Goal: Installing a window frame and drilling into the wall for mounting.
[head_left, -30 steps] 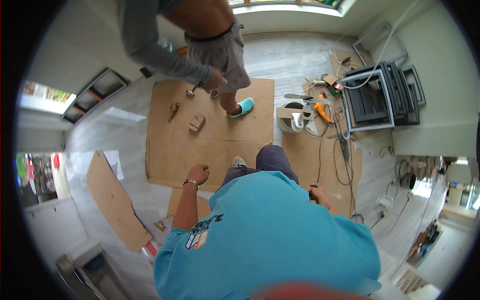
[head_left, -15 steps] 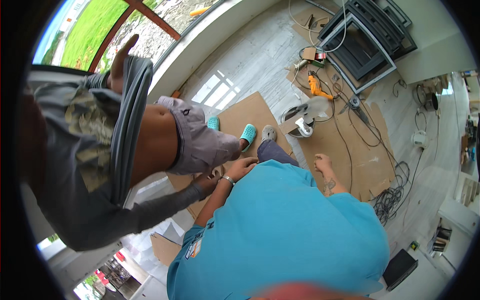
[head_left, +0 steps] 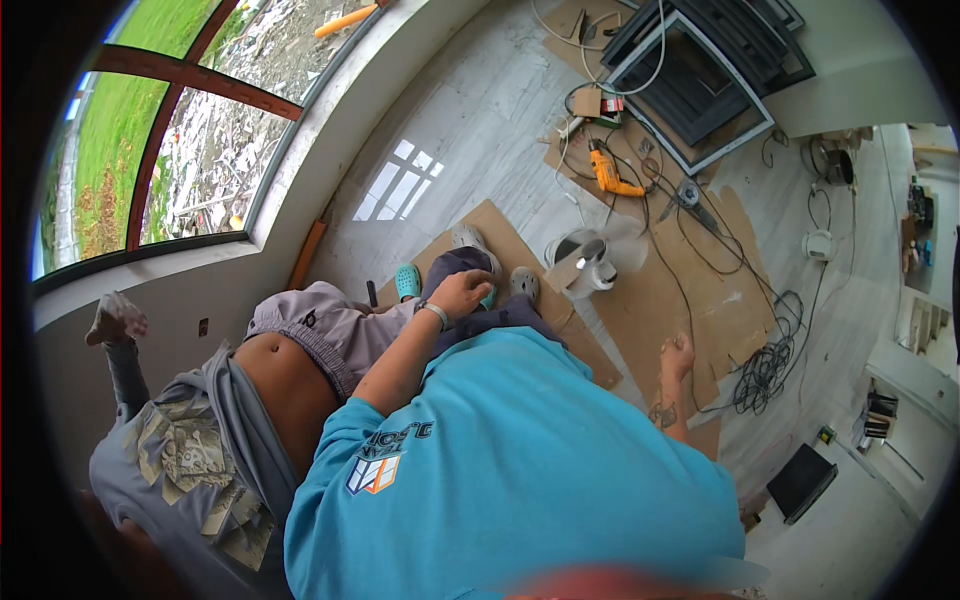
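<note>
My left hand [head_left: 462, 293] rests palm down by my dark-trousered left knee, its fingers stretched out and holding nothing. A watch with a pale band [head_left: 435, 314] is on that wrist. My right hand [head_left: 677, 357] hangs in a loose fist above the brown cardboard [head_left: 735, 330] on the floor, with nothing visible in it. Ahead of my hands stands a fan [head_left: 592, 262] whose pale blades are partly blurred. Close on my left, a co-worker in a grey shirt [head_left: 190, 450] and light shorts has one blurred hand [head_left: 118, 318] held out by the wall.
An orange power drill [head_left: 612, 172] and an angle grinder [head_left: 692, 195] lie on the cardboard among cords. A tangle of black cable [head_left: 770, 350] lies to the right. Dark framed panels [head_left: 690, 90] are stacked at the back. A large window [head_left: 180, 130] is on the left.
The view has shifted. My left hand has moved left, together with my left leg. The co-worker's arm no longer reaches beside my left wrist, and the co-worker sits lower in view.
</note>
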Tool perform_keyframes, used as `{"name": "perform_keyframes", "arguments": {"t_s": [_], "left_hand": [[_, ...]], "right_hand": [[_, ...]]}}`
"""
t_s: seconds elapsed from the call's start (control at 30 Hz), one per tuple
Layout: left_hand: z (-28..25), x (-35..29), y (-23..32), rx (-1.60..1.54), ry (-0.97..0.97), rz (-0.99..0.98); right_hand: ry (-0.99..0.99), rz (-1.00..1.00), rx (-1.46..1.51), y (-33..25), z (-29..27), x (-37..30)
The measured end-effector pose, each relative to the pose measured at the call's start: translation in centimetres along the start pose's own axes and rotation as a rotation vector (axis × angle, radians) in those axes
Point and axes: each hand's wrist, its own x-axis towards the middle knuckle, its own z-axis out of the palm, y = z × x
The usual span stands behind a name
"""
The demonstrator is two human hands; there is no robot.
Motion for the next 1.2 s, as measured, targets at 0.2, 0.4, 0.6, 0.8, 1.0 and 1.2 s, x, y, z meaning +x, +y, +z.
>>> {"name": "perform_keyframes", "arguments": {"t_s": [0.2,0.4,0.6,0.8,1.0,1.2], "left_hand": [[-4.7,5.8,-11.0,-0.123,-0.096,-0.144],[-15.7,14.0,-15.3,-0.151,0.018,-0.220],[-26.4,20.1,-13.7,-0.058,0.220,-0.166],[-27.6,26.4,-4.0,-0.104,-0.009,-0.104],[-24.0,33.2,5.5,-0.541,-0.210,-0.168],[-20.5,45.5,-0.3,-0.737,0.023,-0.466]], "right_hand": [[0.237,0.097,-0.516,2.9,4.6,-4.8],[0.293,-0.113,-0.398,-8.0,10.3,-7.9],[0.037,-0.267,0.150,-30.4,15.0,-7.8],[-0.323,-0.319,0.206,-39.7,23.2,-6.1],[-0.716,-0.458,0.151,-50.3,34.4,1.0],[-0.824,-0.719,0.159,-49.9,46.4,12.0]]}}
